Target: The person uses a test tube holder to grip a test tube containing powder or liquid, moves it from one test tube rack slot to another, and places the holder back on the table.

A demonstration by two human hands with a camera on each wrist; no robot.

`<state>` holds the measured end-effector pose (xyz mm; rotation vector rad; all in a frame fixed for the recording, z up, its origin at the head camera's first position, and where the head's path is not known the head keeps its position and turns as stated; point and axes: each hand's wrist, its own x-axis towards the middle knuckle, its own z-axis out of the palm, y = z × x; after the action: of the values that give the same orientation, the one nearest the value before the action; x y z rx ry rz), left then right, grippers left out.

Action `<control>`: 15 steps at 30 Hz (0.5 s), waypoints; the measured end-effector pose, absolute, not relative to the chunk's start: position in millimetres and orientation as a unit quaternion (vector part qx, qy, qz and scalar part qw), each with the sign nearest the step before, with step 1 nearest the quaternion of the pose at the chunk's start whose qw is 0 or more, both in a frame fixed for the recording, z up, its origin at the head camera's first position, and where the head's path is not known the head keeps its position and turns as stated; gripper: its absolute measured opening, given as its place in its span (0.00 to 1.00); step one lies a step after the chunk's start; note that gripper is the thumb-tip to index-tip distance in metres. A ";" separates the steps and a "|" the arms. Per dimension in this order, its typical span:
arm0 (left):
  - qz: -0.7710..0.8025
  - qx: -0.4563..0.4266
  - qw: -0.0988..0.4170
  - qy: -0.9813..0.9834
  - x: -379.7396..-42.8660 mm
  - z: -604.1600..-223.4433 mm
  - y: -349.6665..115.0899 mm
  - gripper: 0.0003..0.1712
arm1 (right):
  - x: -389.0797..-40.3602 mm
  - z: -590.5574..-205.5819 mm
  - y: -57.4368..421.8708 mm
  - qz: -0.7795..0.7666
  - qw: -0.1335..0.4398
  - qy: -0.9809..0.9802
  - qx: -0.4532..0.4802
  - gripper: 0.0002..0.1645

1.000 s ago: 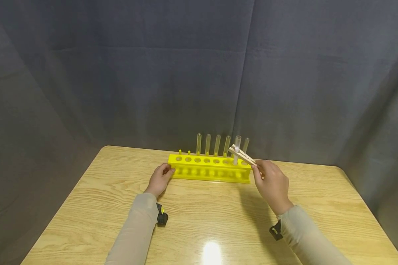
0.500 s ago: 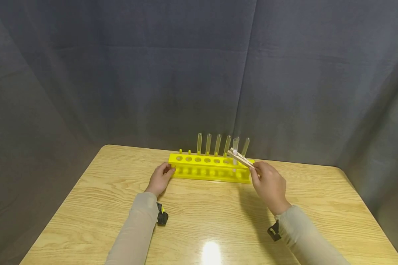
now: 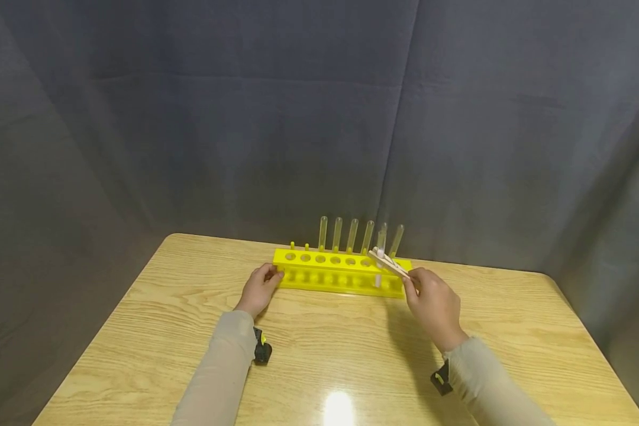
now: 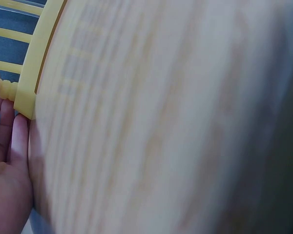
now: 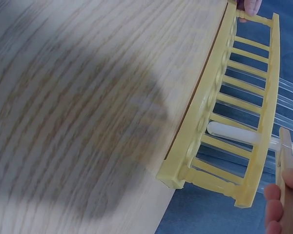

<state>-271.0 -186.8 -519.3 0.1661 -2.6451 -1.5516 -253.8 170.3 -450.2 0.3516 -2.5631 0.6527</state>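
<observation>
A yellow test tube rack (image 3: 330,262) stands across the table. My left hand (image 3: 259,290) grips the post at its left end; the left wrist view shows the thumb and fingers about that post (image 4: 9,90). In my right hand (image 3: 435,305) is a wooden test tube holder (image 3: 390,264), its jaws clamped round a clear test tube (image 3: 381,238) with white contents. The tube passes through a top hole near the rack's right end. Seen from the right wrist, its rounded white end (image 5: 224,130) lies close to the rack's base (image 5: 198,109).
Several clear test tubes (image 3: 338,232) sit upside down on the pegs along the rack's back. Two bare pegs (image 3: 292,245) show at the left. The wooden table (image 3: 319,355) ends at a grey curtain (image 3: 277,130) behind.
My right hand has lowered the holder and the test tube, so the tube's white end has gone from the top hole down towards the base. My left hand has kept its grip on the rack.
</observation>
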 end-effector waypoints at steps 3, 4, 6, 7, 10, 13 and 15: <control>-0.505 0.055 0.035 -0.860 -271.2 -519.7 -186.7 0.14 | -253.1 -451.7 170.1 0.238 0.236 -0.934 0.127 0.09; -0.505 0.056 0.035 -0.860 -271.4 -519.8 -186.8 0.14 | -253.2 -452.3 170.0 0.238 0.237 -0.933 0.128 0.09; -0.504 0.055 0.035 -0.861 -271.4 -519.9 -187.0 0.14 | -252.9 -453.7 170.2 0.237 0.241 -0.932 0.130 0.09; -0.504 0.055 0.036 -0.861 -271.4 -520.1 -187.1 0.14 | -252.6 -454.4 170.5 0.236 0.241 -0.932 0.131 0.09; -0.504 0.055 0.037 -0.861 -271.2 -519.5 -187.0 0.14 | -251.6 -457.3 171.8 0.234 0.242 -0.932 0.133 0.09; -0.506 0.055 0.037 -0.860 -270.9 -518.0 -186.7 0.14 | -250.8 -460.4 173.6 0.234 0.240 -0.933 0.134 0.10; -0.507 0.056 0.037 -0.859 -270.6 -517.4 -186.7 0.14 | -250.8 -461.8 174.4 0.234 0.239 -0.933 0.136 0.10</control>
<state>-270.6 -186.7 -517.4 0.1733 -2.6382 -1.5558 -250.8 174.4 -461.8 0.3725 -2.5532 0.6402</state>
